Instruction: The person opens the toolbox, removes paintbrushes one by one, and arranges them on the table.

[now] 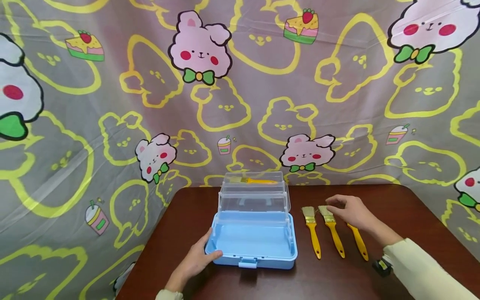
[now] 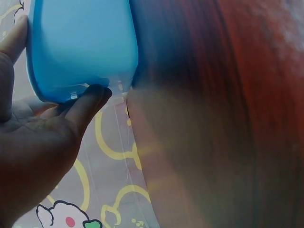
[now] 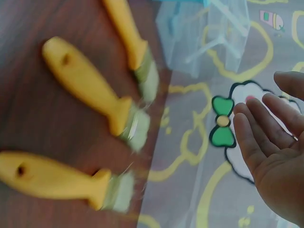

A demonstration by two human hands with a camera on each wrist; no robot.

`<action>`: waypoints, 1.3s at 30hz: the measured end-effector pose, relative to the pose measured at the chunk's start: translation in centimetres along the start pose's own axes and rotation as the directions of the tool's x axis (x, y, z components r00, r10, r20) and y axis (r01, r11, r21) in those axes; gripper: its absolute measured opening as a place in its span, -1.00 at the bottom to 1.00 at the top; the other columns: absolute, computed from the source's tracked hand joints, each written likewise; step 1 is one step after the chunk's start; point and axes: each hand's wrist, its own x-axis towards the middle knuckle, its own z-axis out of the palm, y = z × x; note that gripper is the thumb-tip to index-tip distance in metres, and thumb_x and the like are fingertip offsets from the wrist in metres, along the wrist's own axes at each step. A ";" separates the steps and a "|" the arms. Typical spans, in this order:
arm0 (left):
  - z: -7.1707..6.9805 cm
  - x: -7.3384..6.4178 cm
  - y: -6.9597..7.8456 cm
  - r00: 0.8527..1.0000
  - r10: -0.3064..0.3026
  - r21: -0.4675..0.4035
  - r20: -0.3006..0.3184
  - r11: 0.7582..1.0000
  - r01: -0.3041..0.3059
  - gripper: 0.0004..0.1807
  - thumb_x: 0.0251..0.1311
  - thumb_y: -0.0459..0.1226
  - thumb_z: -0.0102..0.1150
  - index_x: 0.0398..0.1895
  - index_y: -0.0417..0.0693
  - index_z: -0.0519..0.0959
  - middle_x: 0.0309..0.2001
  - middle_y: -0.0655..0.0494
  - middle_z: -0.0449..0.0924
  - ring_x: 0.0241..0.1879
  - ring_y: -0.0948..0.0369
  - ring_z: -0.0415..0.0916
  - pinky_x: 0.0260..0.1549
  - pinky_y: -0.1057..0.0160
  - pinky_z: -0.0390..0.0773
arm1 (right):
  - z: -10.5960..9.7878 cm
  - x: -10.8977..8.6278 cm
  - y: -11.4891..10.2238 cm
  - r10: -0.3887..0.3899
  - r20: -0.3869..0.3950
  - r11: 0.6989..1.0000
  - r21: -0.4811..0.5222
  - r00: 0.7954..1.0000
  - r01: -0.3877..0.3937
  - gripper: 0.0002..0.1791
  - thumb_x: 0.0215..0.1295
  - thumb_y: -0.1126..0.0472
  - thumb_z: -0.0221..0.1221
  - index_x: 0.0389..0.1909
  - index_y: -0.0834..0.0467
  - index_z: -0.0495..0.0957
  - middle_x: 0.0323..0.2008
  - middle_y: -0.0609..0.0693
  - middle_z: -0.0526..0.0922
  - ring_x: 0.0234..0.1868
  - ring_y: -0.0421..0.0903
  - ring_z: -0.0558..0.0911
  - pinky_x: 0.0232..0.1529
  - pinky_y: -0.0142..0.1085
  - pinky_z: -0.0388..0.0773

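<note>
A light blue toolbox (image 1: 267,263) stands on the table, its clear lid and stepped trays (image 1: 252,201) raised at the back. One paintbrush (image 1: 261,181) with a yellow handle lies up in the clear top part. My left hand (image 1: 196,257) grips the box's left side, thumb over the front rim; the left wrist view shows fingers bent against the blue wall (image 2: 85,52). To the right of the box lie three more yellow-handled brushes: left (image 1: 313,237), middle (image 1: 335,235) and right (image 1: 359,243). My right hand (image 1: 351,211) hovers over the right brush's bristle end, fingers loosely extended, holding nothing.
The dark brown table (image 1: 168,225) ends close behind the box. A patterned cloth curtain (image 1: 247,125) hangs along its back and left sides. On the right wrist is a small black device (image 1: 382,266). A blue latch (image 1: 247,263) sits on the box's front.
</note>
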 end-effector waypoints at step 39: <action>0.7 -0.7 0.6 0.998 0.053 -0.027 -0.041 0.998 -0.054 0.00 0.09 -0.07 0.34 0.43 -0.34 0.01 0.37 -0.34 0.08 0.31 -0.19 0.11 0.18 -0.22 0.15 | 4.6 9.6 -8.7 -0.052 0.010 0.995 0.091 0.999 0.051 -0.63 0.30 0.15 0.19 0.05 0.26 0.56 -0.06 0.16 0.63 -0.03 0.11 0.57 -0.07 -0.04 0.54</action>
